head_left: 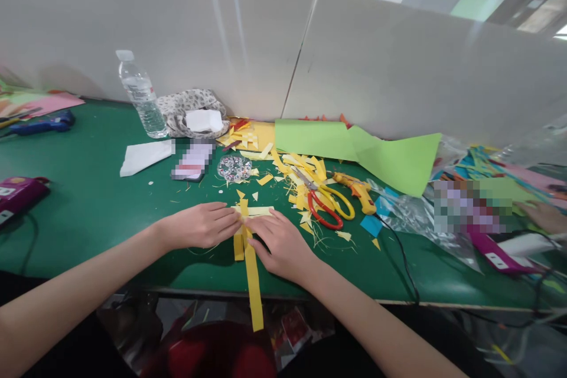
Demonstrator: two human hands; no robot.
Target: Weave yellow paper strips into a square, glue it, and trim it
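Observation:
Crossed yellow paper strips (pixel 253 289) lie between my hands, the longest one hanging over the table's front edge. A paler strip (pixel 261 211) runs crosswise at the top, and a short yellow piece (pixel 238 247) shows beside the long one. My left hand (pixel 210 224) comes in from the left, its fingers pressed together on the strips where they cross. From the right, my right hand (pixel 279 245) pinches the same spot, with fingers bent and thumb near the long strip. My fingertips partly hide the crossing.
Scissors (pixel 325 207), a yellow glue gun (pixel 357 189) and paper scraps (pixel 305 171) lie right of centre. Green paper (pixel 319 140) leans behind. A water bottle (pixel 144 97), phone (pixel 194 159) and floral cloth (pixel 192 103) stand back left. Another person's hand (pixel 543 215) is far right.

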